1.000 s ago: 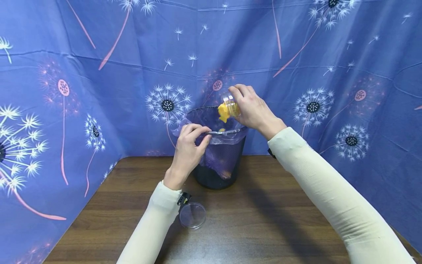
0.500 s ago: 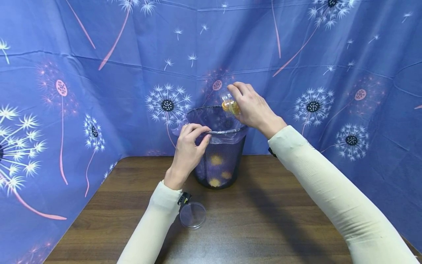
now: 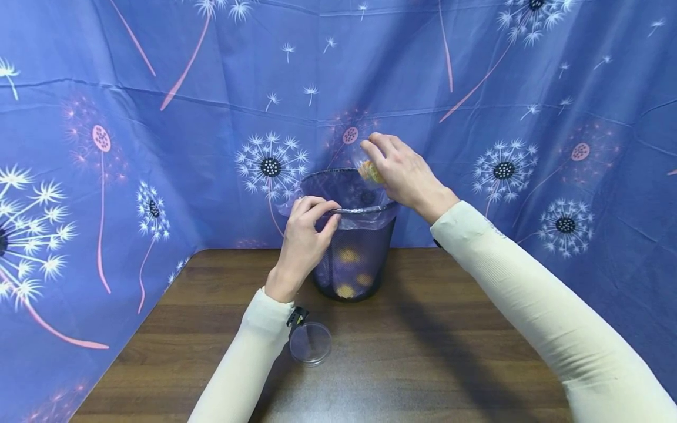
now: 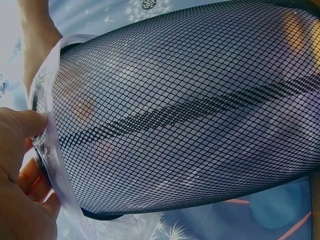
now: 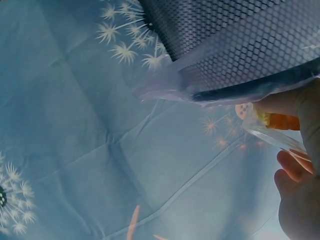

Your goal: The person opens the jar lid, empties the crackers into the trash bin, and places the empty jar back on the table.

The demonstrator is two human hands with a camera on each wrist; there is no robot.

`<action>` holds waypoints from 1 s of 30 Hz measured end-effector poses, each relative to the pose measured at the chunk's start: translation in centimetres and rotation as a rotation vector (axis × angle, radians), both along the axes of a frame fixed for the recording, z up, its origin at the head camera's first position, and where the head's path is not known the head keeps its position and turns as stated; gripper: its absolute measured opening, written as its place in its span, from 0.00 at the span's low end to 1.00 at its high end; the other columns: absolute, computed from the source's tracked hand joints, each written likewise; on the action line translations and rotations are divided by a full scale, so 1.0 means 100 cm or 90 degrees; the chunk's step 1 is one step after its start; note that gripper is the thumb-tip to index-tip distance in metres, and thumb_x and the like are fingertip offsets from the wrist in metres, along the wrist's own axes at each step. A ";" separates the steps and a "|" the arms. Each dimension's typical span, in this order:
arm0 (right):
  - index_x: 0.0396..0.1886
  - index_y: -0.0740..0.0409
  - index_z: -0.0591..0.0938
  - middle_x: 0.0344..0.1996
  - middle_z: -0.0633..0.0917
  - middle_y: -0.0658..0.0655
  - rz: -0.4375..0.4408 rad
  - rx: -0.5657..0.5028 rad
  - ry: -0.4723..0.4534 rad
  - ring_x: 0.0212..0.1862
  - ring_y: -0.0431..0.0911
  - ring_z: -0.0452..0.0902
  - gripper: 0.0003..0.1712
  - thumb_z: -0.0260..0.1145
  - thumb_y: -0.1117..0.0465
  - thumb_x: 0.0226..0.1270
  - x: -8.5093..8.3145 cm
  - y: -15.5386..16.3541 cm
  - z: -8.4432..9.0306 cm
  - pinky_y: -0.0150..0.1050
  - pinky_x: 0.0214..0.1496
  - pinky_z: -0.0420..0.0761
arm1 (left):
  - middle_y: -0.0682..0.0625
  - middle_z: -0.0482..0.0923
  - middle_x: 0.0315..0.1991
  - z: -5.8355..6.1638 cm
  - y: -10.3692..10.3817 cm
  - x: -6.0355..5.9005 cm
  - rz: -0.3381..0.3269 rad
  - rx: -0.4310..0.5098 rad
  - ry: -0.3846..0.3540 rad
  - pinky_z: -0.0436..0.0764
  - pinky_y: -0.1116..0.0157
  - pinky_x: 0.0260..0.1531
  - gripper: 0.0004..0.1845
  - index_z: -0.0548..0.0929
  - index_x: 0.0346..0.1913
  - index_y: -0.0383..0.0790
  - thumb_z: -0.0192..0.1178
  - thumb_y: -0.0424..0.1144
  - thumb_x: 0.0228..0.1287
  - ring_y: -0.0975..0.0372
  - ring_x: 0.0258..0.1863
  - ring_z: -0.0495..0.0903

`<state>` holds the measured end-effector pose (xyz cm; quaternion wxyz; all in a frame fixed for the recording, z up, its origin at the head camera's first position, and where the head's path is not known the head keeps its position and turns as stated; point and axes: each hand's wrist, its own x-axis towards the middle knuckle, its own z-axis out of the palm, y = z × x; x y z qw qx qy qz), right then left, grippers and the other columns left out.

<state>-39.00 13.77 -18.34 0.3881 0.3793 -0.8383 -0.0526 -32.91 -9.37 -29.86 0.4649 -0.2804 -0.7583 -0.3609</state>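
Observation:
My left hand (image 3: 305, 244) pinches the near rim of a black mesh wastebasket (image 3: 365, 244) between thumb and fingers, where a translucent purple bin liner (image 3: 367, 221) folds over the edge. The left wrist view shows the thumb (image 4: 30, 122) pressing the liner from outside. Above the basket's right side, my right hand (image 3: 409, 173) grips a tilted clear plastic jar (image 3: 365, 161), its mouth facing left over the opening. Some yellow-orange stuff (image 5: 280, 121) is still inside the jar. Through the mesh, several yellow lumps (image 3: 345, 291) show low in the basket.
A clear round lid (image 3: 311, 343) lies on the brown wooden table (image 3: 423, 352), in front of the basket and beside the left wrist. Behind the table hangs a blue cloth (image 3: 423, 70) with a dandelion pattern, close to the basket's back.
A yellow lump that was coming out of the jar has fallen into the basket, where more yellow shows low through the mesh. The left hand keeps its place; the right tilts the jar slightly further.

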 end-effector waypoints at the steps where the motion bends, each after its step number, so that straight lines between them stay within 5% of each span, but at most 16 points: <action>1: 0.73 0.66 0.69 0.68 0.71 0.70 0.003 0.005 0.007 0.70 0.66 0.68 0.47 0.73 0.79 0.49 0.000 0.000 0.000 0.55 0.74 0.67 | 0.51 0.81 0.45 0.000 0.000 0.000 0.000 0.001 0.000 0.75 0.57 0.57 0.08 0.90 0.47 0.44 0.69 0.35 0.67 0.54 0.51 0.76; 11: 0.70 0.66 0.70 0.66 0.73 0.70 0.034 0.075 0.066 0.66 0.65 0.72 0.44 0.67 0.83 0.49 -0.006 0.001 -0.001 0.53 0.75 0.67 | 0.51 0.81 0.44 0.000 0.002 0.001 -0.003 0.000 0.004 0.75 0.57 0.56 0.08 0.90 0.46 0.44 0.70 0.35 0.66 0.54 0.51 0.76; 30: 0.72 0.65 0.70 0.69 0.72 0.70 0.034 0.126 0.038 0.69 0.66 0.69 0.42 0.64 0.85 0.56 -0.006 0.001 0.008 0.54 0.76 0.66 | 0.50 0.81 0.45 -0.001 0.000 -0.002 0.001 -0.002 0.002 0.75 0.57 0.56 0.08 0.90 0.47 0.44 0.69 0.35 0.67 0.54 0.51 0.76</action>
